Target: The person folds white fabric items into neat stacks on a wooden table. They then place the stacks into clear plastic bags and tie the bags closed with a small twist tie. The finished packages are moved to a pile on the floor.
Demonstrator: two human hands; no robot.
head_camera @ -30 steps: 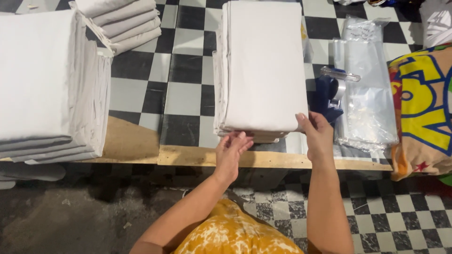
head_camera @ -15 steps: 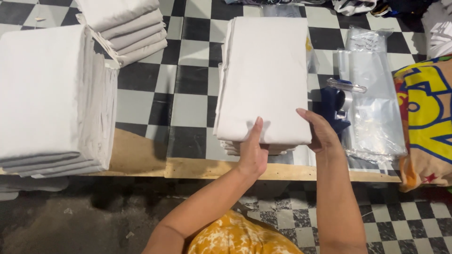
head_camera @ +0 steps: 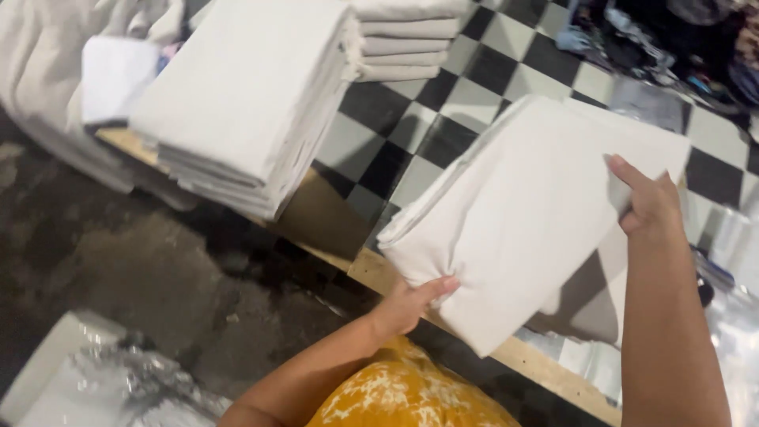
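Looking down from my head, I have a folded white cloth (head_camera: 522,213) lifted off the worktop (head_camera: 395,273) and tilted, its near corner hanging down past the wooden edge. My left hand (head_camera: 407,304) is under that low near edge, thumb over the top and fingers hidden beneath, so it carries the weight. My right hand (head_camera: 648,198) is clamped on the far right side, fingers spread across the top face and the thumb tucked under, which keeps the folded layers from sliding apart. My hands are well apart, one at each end of the cloth, and I judge that this wide hold is what keeps the fold flat while it is in the air.

Below the cloth, between my arms, another pale folded piece (head_camera: 593,312) lies on the worktop, partly in shadow; I cannot tell how many pieces lie there.

To the left of my left hand, and farther from me, a tall stack of folded white cloths (head_camera: 245,103) sits near the worktop's corner, overhanging the edge a little. Beyond it is a smaller pile of folded pieces (head_camera: 403,35). The worktop itself has a black and white chequered cover (head_camera: 443,126).

Just beside my right forearm, clear plastic bags (head_camera: 731,245) lie crumpled on the worktop, close enough to snag the cloth. Down by my left elbow, on the dark floor (head_camera: 158,277), there is more crinkled clear plastic (head_camera: 118,387).
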